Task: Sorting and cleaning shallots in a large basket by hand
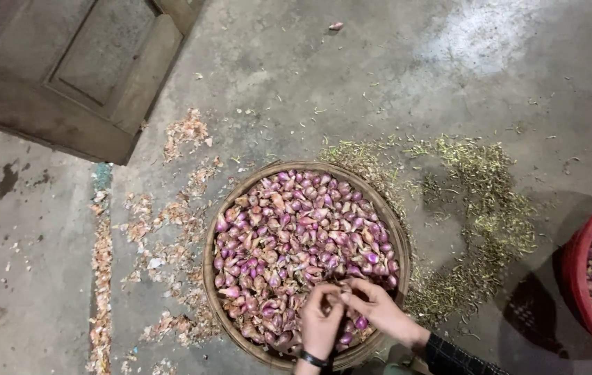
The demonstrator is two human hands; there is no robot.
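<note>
The grey concrete floor took up nearly the whole view, and a weathered wooden door lay angled across the upper left corner. Dead centre sat the round woven basket, shallow and wide, heaped with purple-red shallots right up to its rim. Over at the right edge, a red plastic tub poked into frame, only partly seen, with more of the same bulbs inside. Between basket and tub a broad spread of greenish-brown trimmings fanned out over the floor, and on the basket's other side pale papery skins lay in loose patches and a long trail toward the bottom left. Down at the basket's near rim, both hands were in the thick of it! The left hand, a dark band at the wrist, was curled with its fingers bent in close, and the right hand, coming out of a dark checked sleeve, reached in to meet it. Fingertips of both pinched together narrowly over the pile at one small point; something tiny was gripped there, probably a single shallot, though it was too small to tell for certain. One stray bulb lay alone on the floor, far up top.
</note>
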